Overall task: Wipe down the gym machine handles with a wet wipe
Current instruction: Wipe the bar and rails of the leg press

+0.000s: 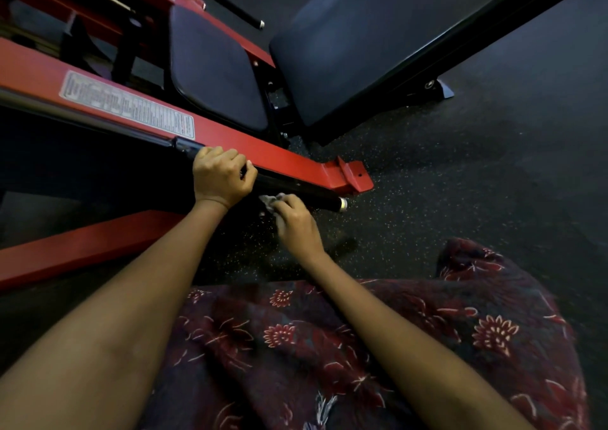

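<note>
A black machine handle [306, 194] with a silver end cap runs along the red frame beam [230, 140] toward the lower right. My left hand [222, 176] grips this handle from above, fingers curled round it. Just below and to the right, my right hand [296, 222] pinches a crumpled grey wet wipe [271, 200] against the underside of the handle. A second black handle [230, 5] with a silver tip lies at the far top beside the seat.
A dark padded seat [214, 70] and a large back pad [355, 44] stand beyond the red beam. Another red frame bar [82, 245] crosses at the left. Speckled black rubber floor [460, 182] spreads to the right. My patterned dark red garment [362, 347] fills the foreground.
</note>
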The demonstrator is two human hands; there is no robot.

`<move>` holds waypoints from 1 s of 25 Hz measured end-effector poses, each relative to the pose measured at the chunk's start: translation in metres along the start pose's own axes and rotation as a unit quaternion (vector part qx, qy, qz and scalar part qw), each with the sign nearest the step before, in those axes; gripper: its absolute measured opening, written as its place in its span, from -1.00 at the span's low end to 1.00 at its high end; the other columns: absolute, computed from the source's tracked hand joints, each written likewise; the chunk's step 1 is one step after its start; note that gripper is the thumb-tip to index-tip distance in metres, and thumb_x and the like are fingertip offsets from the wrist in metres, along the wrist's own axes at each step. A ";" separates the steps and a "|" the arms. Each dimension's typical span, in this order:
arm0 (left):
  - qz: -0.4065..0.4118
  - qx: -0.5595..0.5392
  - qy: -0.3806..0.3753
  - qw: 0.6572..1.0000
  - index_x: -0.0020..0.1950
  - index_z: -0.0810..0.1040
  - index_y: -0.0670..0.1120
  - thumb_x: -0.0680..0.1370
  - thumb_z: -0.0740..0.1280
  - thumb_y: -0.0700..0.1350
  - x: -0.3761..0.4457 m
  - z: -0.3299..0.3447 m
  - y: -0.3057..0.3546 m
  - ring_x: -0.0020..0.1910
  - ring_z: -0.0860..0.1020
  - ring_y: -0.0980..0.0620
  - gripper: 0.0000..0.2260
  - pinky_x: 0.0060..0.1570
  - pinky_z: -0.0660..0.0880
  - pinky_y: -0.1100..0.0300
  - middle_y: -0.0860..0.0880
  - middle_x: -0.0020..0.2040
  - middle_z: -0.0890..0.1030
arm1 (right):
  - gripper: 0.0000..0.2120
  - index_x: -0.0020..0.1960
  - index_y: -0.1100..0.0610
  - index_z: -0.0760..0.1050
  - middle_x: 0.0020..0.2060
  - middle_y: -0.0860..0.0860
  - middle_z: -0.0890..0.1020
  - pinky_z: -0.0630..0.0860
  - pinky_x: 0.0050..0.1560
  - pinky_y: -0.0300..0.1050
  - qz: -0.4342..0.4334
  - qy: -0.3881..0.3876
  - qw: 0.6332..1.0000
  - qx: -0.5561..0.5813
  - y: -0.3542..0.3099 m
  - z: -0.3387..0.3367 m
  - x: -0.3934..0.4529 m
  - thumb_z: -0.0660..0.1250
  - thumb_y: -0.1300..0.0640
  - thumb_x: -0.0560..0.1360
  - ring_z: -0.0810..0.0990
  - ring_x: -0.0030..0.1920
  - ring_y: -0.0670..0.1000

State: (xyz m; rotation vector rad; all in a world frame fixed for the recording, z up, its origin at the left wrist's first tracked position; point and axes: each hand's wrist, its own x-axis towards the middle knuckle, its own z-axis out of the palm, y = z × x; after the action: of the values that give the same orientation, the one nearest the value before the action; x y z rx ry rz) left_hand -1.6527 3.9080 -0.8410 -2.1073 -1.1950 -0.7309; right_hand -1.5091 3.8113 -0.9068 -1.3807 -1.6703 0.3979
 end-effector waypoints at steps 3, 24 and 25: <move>0.001 0.005 0.006 1.000 -0.45 0.46 -0.11 0.41 0.27 -0.11 0.000 0.001 0.001 -0.47 0.41 -0.10 -0.77 -0.30 0.28 0.11 -0.06 -0.48 0.44 | -0.86 -0.05 0.28 0.60 -0.22 0.08 0.60 0.55 -0.11 -0.08 0.285 0.117 0.945 0.110 0.030 -0.005 -0.002 0.31 0.40 0.44 0.58 -0.23 -0.01; 0.011 -0.003 -0.019 1.000 -0.45 0.45 -0.10 0.43 0.26 -0.11 0.002 -0.005 0.002 -0.46 0.40 -0.10 -0.76 -0.30 0.28 0.10 -0.07 -0.46 0.44 | -0.90 -0.07 0.21 0.58 -0.31 -0.03 0.56 0.42 -0.29 -0.44 0.375 0.116 0.905 0.162 0.036 -0.048 0.031 0.34 0.18 0.50 0.47 -0.33 -0.17; 0.015 -0.003 -0.018 1.000 -0.45 0.45 -0.10 0.44 0.26 -0.10 0.002 -0.006 0.002 -0.46 0.41 -0.10 -0.75 -0.29 0.27 0.09 -0.07 -0.46 0.44 | -0.89 -0.03 0.24 0.60 -0.21 0.03 0.57 0.42 -0.25 -0.37 0.353 0.095 0.923 0.119 0.041 -0.040 0.025 0.34 0.23 0.49 0.48 -0.26 -0.11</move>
State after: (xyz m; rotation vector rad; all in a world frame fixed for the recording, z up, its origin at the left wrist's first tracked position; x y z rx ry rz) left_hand -1.6509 3.9040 -0.8361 -2.1477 -1.1795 -0.6869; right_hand -1.4519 3.8360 -0.9041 -1.7391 -0.8855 0.8153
